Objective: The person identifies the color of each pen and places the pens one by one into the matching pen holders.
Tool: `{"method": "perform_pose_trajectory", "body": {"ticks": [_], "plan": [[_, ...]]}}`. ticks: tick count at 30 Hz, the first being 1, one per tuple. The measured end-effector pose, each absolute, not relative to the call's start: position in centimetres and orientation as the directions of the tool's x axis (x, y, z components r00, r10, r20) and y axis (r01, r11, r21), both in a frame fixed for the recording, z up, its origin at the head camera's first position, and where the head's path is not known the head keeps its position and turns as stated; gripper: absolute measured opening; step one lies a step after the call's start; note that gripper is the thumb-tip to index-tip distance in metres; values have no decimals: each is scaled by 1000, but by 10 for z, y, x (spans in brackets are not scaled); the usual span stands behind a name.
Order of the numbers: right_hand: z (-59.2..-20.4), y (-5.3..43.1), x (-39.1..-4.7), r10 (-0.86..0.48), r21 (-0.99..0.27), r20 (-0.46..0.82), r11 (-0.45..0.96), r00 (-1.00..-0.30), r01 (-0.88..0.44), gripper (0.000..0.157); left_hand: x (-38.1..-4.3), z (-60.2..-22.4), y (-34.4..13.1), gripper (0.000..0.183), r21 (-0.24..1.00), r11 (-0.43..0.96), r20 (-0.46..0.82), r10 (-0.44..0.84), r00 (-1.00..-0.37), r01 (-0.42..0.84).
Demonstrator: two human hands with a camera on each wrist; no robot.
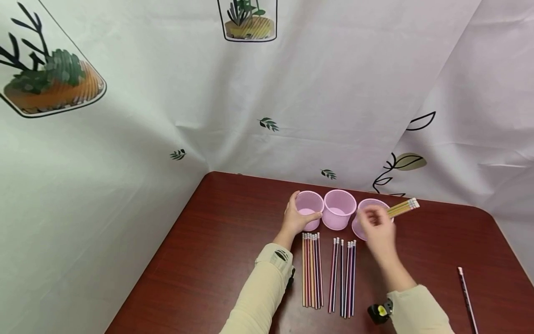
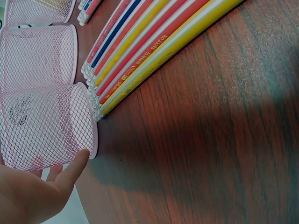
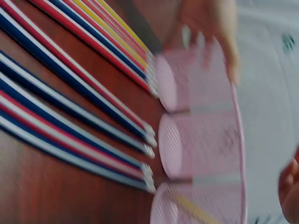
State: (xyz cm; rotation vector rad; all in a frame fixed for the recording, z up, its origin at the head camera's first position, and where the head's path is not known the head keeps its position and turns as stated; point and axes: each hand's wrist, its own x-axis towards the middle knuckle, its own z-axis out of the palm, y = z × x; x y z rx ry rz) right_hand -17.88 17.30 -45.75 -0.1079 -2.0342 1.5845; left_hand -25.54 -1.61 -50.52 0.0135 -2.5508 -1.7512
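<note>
Three pink mesh pencil cups stand in a row near the back of the table. My left hand (image 1: 295, 218) holds the left cup (image 1: 309, 199), with the thumb across its front and fingers at its far left side; in the left wrist view the thumb touches near the base. Several yellow pencils (image 1: 402, 208) lean out of the right cup (image 1: 367, 202) toward the right. My right hand (image 1: 378, 229), blurred, is in front of that cup. In the right wrist view this hand (image 3: 290, 189) appears apart from the cups, fingers loosely bent, nothing visible in them.
The middle cup (image 1: 339, 199) stands between the other two. In front lie a group of red, yellow and blue pencils (image 1: 312, 273) and a group of dark blue and red pencils (image 1: 343, 278). A single dark pencil (image 1: 467, 297) lies far right. Patterned cloth (image 1: 267, 153) hangs behind the table.
</note>
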Motion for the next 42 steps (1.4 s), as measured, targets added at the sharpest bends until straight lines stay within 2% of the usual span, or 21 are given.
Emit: {"method": "perform_pose_trajectory", "body": {"ticks": [3, 5, 7, 10, 16, 24, 29, 38, 42], "plan": [[-470, 151, -176, 104, -864, 341, 426, -934, -268, 6, -255, -505, -16, 97, 933, 358, 38, -30, -999, 24], [-481, 140, -175, -48, -818, 292, 505, -955, -275, 5, -256, -505, -15, 97, 932, 362, 37, -31, -999, 24], [-491, 130, -174, -147, -768, 237, 577, -960, -278, 6, -256, -505, -15, 97, 930, 368, 34, -31, -999, 21], [-506, 120, -173, -220, -701, 155, 663, -963, -264, 9, -257, -505, -14, 97, 926, 376, 36, -32, -999, 22], [-526, 110, -167, -249, -612, 102, 747, -963, -258, 14, -257, -506, -14, 96, 925, 379, 34, -35, -999, 19], [-537, 108, -160, -276, -463, 184, 822, -943, -331, 19, -257, -507, -15, 97, 924, 382, 52, -32, -998, 36], [-537, 108, -160, -277, -407, 192, 850, -942, -333, 22, -256, -507, -16, 97, 927, 373, 49, -33, -998, 33], [-530, 99, -161, -229, -295, 76, 925, -970, -241, 23, -255, -507, -17, 96, 931, 366, 34, -36, -999, 19], [-527, 95, -161, -198, -260, 26, 945, -980, -198, 29, -255, -507, -16, 96, 931, 365, 31, -34, -999, 16]]}}
